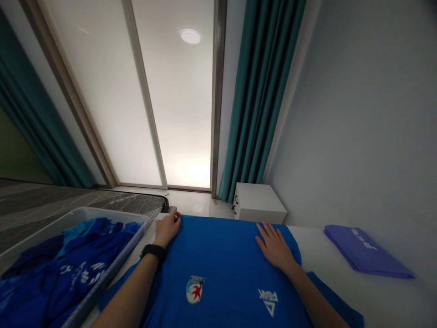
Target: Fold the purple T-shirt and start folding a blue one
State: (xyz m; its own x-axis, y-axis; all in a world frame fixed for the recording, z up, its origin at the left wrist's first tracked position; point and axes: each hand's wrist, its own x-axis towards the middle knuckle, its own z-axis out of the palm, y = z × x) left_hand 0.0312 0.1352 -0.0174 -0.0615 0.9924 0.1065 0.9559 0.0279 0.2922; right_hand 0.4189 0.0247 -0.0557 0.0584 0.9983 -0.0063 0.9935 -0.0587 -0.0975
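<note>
A blue T-shirt lies spread on the white table, with a round badge and a PEAK logo printed on its front. My left hand, with a black band on the wrist, is at the shirt's far left corner, its fingers curled in on the edge of the cloth. Flat on the far right part of the shirt rests my right hand, fingers stretched and slightly apart. The sleeves stick out beneath both forearms.
At the left stands a translucent plastic bin holding crumpled blue clothes. A folded purple garment lies on the white table at the right. Beyond are a white cabinet, teal curtains and frosted sliding doors.
</note>
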